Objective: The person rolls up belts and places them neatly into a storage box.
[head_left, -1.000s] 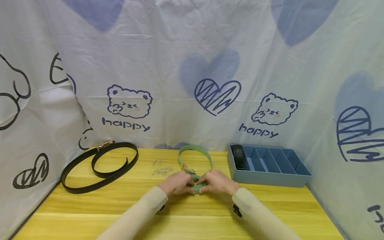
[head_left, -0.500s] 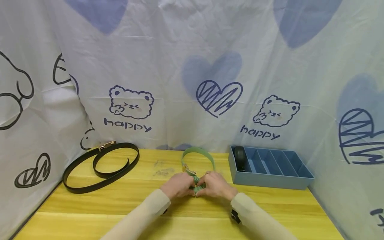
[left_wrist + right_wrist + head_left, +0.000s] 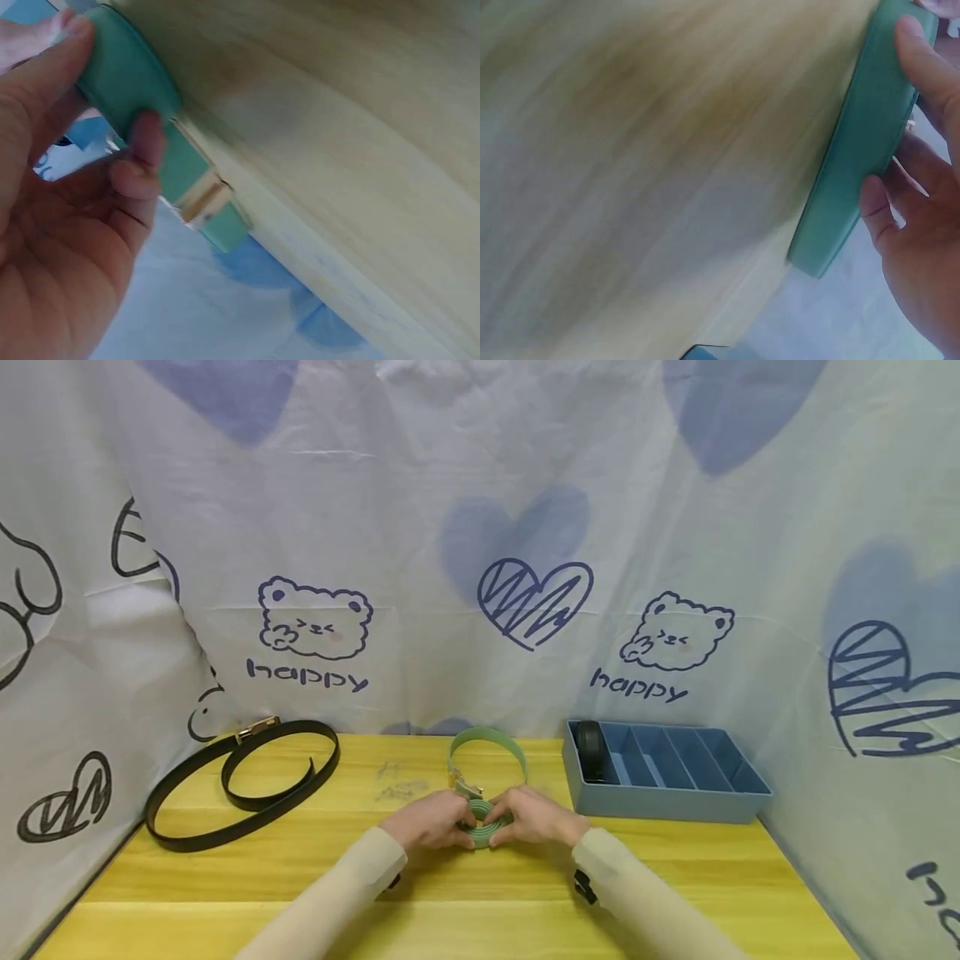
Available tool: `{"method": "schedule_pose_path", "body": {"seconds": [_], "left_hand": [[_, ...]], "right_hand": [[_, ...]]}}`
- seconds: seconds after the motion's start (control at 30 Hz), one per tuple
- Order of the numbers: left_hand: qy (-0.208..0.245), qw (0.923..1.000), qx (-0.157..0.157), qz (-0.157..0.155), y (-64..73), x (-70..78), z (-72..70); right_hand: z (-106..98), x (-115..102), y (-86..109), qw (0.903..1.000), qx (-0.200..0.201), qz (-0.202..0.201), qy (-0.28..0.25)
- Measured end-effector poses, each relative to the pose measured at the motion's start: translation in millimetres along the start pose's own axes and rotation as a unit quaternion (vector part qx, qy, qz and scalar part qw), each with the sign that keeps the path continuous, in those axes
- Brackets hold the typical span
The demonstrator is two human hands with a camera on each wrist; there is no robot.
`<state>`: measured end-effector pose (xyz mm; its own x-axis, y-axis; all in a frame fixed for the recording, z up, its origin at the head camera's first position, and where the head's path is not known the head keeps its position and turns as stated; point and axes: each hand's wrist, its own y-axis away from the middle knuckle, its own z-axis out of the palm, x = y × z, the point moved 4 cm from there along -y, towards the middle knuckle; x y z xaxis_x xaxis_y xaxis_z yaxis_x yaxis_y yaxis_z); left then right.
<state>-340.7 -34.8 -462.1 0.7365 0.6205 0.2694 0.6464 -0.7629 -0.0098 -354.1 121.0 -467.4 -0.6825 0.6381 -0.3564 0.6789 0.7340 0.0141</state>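
Note:
A green belt (image 3: 482, 841) stands on edge on the table, its near part wound in a tight coil and the rest a wide loop (image 3: 491, 735) behind. My left hand (image 3: 433, 821) holds the coil's left side, thumb at the front and fingers curled over the top. From the right, my right hand (image 3: 537, 816) grips the same coil, thumb low and fingertips at its centre. The gold buckle (image 3: 467, 787) lies just behind the coil. In the left wrist view, left fingertips press the green strap (image 3: 124, 71); in the right wrist view, right fingers lie along its outer face (image 3: 855, 161).
A black belt (image 3: 225, 835) with a gold buckle lies loosely looped at the left. At the back right stands a blue divided tray (image 3: 675, 803), a black rolled belt (image 3: 591, 750) in its leftmost compartment. A printed cloth (image 3: 427, 635) hangs behind the wooden table (image 3: 480, 927).
Both hands stay at the green coil; their fingers shift around it, and more of its centre shows now than half a second ago. The head view has swung slightly.

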Motion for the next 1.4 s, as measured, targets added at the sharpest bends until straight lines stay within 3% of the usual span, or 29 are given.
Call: {"method": "schedule_pose_path", "body": {"seconds": [0.23, 0.37, 0.5, 0.63, 0.73, 0.9, 1.0, 1.1, 1.3, 1.4], "left_hand": [[-0.039, 0.9968, 0.045, -0.055, 2.9, 12.4, 2.3], [-0.047, 0.9969, 0.049, -0.040, 2.8, 9.9, 2.3], [-0.031, 0.9991, 0.028, -0.010, 1.7, 2.3, 0.3], [-0.006, 0.9999, 0.010, 0.004, 0.8, -1.1, -3.3], [-0.005, 0.9999, 0.011, -0.007, 0.3, 0.0, -5.7], [-0.035, 0.9970, 0.049, -0.049, -0.4, 5.5, -8.4], [-0.036, 0.9960, 0.063, -0.053, -0.3, 7.8, -7.7], [-0.013, 0.9978, 0.054, -0.036, 0.2, 6.3, -3.8], [0.043, 0.9989, 0.021, -0.002, 3.2, -1.9, 2.5], [0.047, 0.9989, 0.003, -0.004, 4.2, -1.5, 2.2]], "right_hand": [[0, -6, 0.2, 0.9992, 0.021, 0.007, 0.035], [0, -7, -0.3, 0.9999, 0.005, -0.001, 0.011], [-2, -4, -2.6, 0.9995, -0.019, -0.018, -0.016], [-4, 1, -4.4, 0.9995, -0.021, -0.002, -0.024], [-4, 3, -4.7, 0.9999, -0.007, 0.008, -0.006], [-5, -1, -2.1, 0.9979, 0.035, 0.008, 0.054], [-4, -4, 0.5, 0.9954, 0.061, 0.005, 0.074], [-2, -6, 3.6, 0.9952, 0.060, 0.000, 0.077], [-2, -7, 7.3, 0.9993, -0.005, 0.007, 0.035], [0, -7, 8.7, 0.9993, -0.005, 0.004, 0.037]]}}
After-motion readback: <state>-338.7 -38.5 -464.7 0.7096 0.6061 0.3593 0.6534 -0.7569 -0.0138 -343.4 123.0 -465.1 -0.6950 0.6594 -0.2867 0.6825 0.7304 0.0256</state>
